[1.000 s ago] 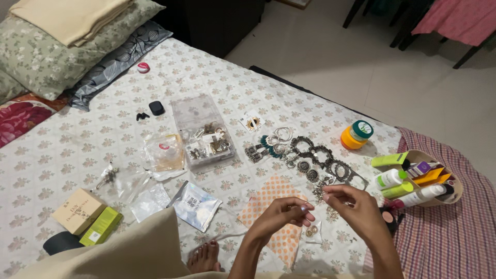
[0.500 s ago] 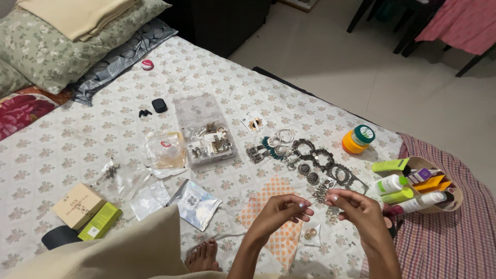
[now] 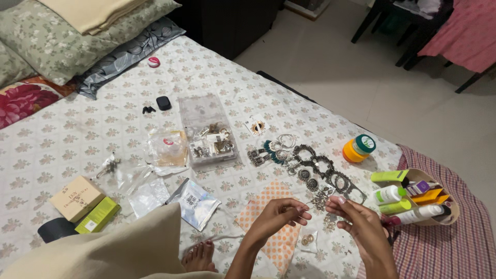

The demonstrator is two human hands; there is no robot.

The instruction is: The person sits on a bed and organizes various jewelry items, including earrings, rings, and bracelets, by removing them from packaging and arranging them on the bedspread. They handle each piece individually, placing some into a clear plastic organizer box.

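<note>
Both hands raised just above the bed [image 3: 77, 139], fingertips nearly meeting. Left hand [image 3: 279, 217] fingers curled in, pinching a small silver earring [image 3: 313, 199] at thumb and forefinger. Right hand [image 3: 361, 222] also curled, fingertips closed toward the same piece; whether it grips it, cannot tell. Under the left hand: orange dotted pouch [image 3: 274, 217]. Just beyond the fingertips: row of dark metal jewellery [image 3: 315, 163]. Further off to the left, a clear plastic box [image 3: 206, 132]. Right of the right hand: basket of tubes [image 3: 413, 194].
</note>
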